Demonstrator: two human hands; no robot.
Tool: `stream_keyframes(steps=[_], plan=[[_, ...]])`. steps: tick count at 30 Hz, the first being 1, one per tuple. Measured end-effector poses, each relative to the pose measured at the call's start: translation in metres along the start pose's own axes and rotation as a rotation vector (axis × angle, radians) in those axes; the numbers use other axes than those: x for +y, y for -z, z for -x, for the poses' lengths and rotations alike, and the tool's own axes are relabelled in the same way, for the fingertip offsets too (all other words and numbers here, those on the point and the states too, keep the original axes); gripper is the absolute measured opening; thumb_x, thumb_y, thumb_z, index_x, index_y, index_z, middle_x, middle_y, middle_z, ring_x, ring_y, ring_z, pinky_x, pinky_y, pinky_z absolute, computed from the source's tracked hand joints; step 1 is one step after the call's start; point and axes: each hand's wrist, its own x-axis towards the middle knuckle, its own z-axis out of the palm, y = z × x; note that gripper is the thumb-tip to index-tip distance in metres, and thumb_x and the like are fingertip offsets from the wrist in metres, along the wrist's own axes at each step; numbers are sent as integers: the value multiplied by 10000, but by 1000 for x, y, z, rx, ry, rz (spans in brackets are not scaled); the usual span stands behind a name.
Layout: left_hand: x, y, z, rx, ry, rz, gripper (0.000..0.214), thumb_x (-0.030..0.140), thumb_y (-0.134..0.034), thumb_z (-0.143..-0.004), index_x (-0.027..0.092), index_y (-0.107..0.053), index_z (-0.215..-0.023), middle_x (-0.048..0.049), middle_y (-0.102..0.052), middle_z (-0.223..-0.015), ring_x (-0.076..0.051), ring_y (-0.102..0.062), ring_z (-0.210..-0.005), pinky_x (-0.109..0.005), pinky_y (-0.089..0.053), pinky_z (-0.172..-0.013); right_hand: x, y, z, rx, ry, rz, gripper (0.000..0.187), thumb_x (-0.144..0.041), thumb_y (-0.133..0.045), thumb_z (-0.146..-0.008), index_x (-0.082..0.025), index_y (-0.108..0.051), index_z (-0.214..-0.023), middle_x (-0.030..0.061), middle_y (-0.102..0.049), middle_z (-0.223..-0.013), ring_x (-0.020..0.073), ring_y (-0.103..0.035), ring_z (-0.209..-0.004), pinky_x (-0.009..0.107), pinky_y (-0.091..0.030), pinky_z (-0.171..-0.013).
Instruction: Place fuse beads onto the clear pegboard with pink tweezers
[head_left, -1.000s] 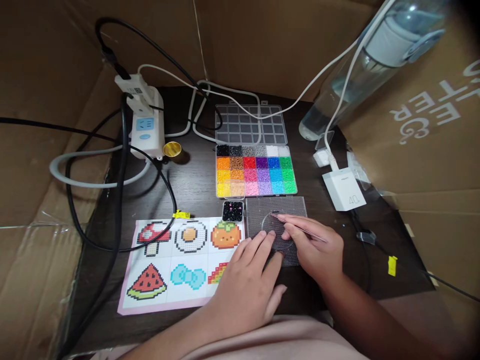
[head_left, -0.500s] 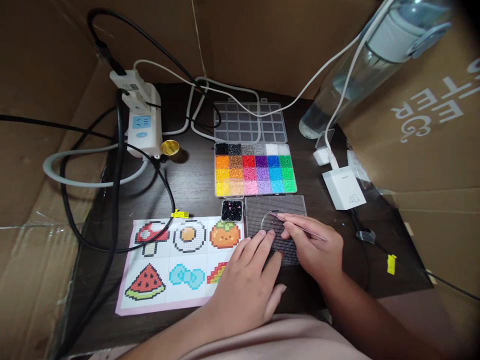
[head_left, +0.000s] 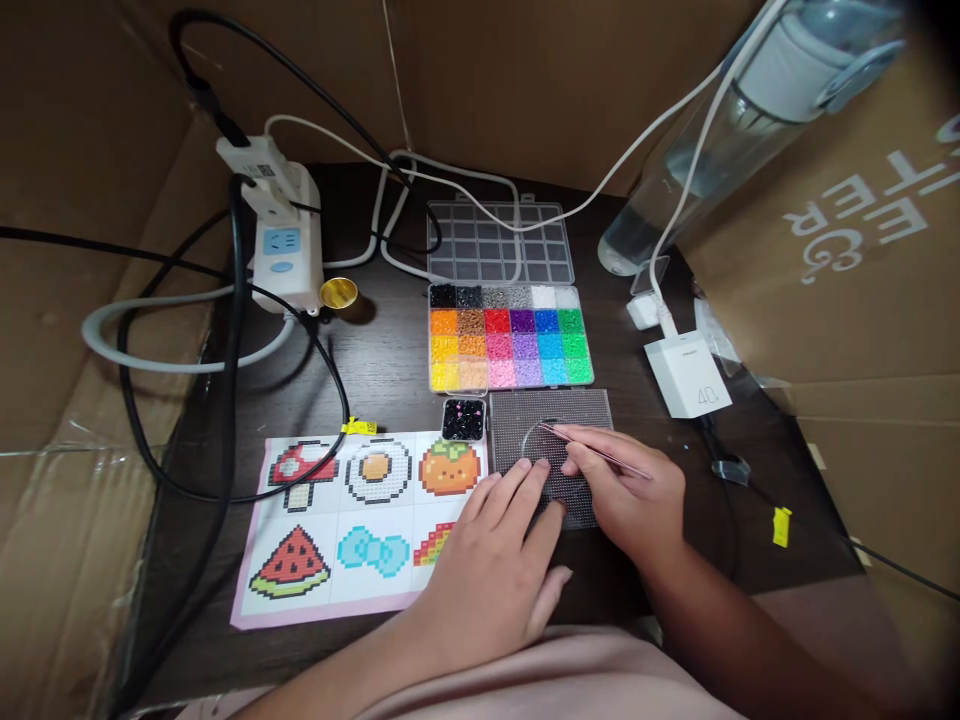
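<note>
My right hand (head_left: 637, 490) pinches a pair of slim metal tweezers (head_left: 619, 464) over a clear pegboard (head_left: 551, 405). The tweezer tips are close to the edge of a round, see-through piece (head_left: 527, 441) on the board; whether they touch it I cannot tell. My left hand (head_left: 499, 560) lies with fingers stretched out, its fingertips on the board's left part and near the round piece. At the board's upper left is a small clear box (head_left: 463, 420) of black beads with a few pink ones. A pattern sheet (head_left: 375, 510) lies partly under my left hand.
An open bead case (head_left: 511, 337) with many colours stands behind the board, its lid (head_left: 499, 242) folded back. A power strip (head_left: 289, 240), looped black cable (head_left: 236, 350) and gold cup (head_left: 339, 294) lie left. A white charger (head_left: 686, 375) and water bottle (head_left: 697, 180) are right.
The whole view has shifted very slightly. Both hands and the tweezers stay in nearly the same place on the board.
</note>
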Motion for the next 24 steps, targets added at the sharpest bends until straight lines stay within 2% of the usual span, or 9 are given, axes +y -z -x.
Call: stream_keyframes(steps=[7,14,16,20,24], plan=[[0,0,1,-11,-8,-24,453,413,-577,-908,163,-563,-1286,-167,-446,-1487,-332,-413,-1378,-498,-398,-1099,1,0,1,6,-12,-15,194,-159,-644,-864,-231,-790,-970,46,-789,-856,169,-749,-670,300,-645,-644],[2,0,2,-22,11,-17,446,415,-571,-913,162,-560,-1279,-158,-411,-1513,-325,-378,-1401,-494,-360,-1129,3,1,6,38,-16,-15,196,-157,-659,-872,-239,-785,-997,47,-790,-934,164,-747,-684,325,-648,-718],[3,0,2,-30,20,-6,461,420,-579,-910,169,-551,-1296,-149,-408,-1518,-321,-384,-1396,-488,-360,-1128,-3,1,7,38,24,-10,220,-125,-656,-867,-244,-783,-1003,46,-789,-965,180,-761,-759,326,-650,-741],[3,1,2,-38,26,13,499,439,-606,-890,174,-542,-1308,-141,-422,-1507,-319,-390,-1387,-479,-362,-1122,-25,-1,5,23,204,1,292,-55,-659,-832,-245,-777,-1019,48,-787,-1018,207,-767,-859,325,-657,-757],[2,-3,3,21,17,29,532,432,-620,-871,166,-538,-1325,-138,-468,-1462,-313,-400,-1369,-460,-366,-1115,-40,-13,-2,-45,289,-3,288,-46,-649,-832,-240,-777,-1002,41,-791,-999,210,-768,-876,336,-658,-799]])
